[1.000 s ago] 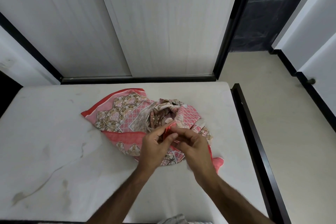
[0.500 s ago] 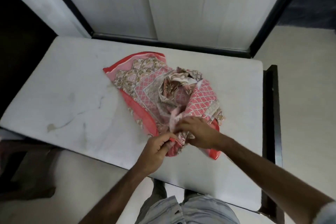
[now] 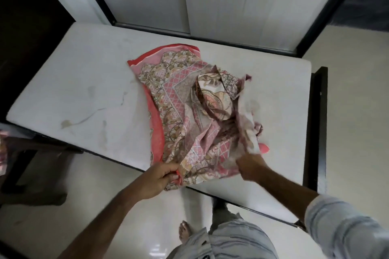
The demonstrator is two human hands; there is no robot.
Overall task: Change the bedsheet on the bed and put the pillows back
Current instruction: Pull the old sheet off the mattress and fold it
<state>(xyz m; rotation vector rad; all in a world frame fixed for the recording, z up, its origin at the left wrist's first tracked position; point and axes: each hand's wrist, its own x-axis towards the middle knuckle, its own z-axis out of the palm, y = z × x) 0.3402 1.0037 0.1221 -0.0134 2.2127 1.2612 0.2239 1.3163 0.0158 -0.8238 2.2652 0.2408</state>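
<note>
Pink patterned bedsheet [image 3: 181, 111] bunched on the bare, stained mattress [image 3: 80, 82], toward its near edge; left hand [image 3: 156, 181] clenched round a red-bordered fold at the edge; right hand [image 3: 249, 166] (blurred) gripping a raised pale fold; dark bed frame [image 3: 321, 111] alongside.

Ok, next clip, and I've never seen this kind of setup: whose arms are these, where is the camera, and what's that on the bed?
There is no machine here. The camera sits on a person's head, looking forward and down, so the arms are the wearer's own. A bare white mattress lies on a dark bed frame. On it is a crumpled pink patterned bedsheet. The left hand grips the sheet's near edge; the right hand, blurred, also appears to grip the cloth. No pillows are visible.
</note>
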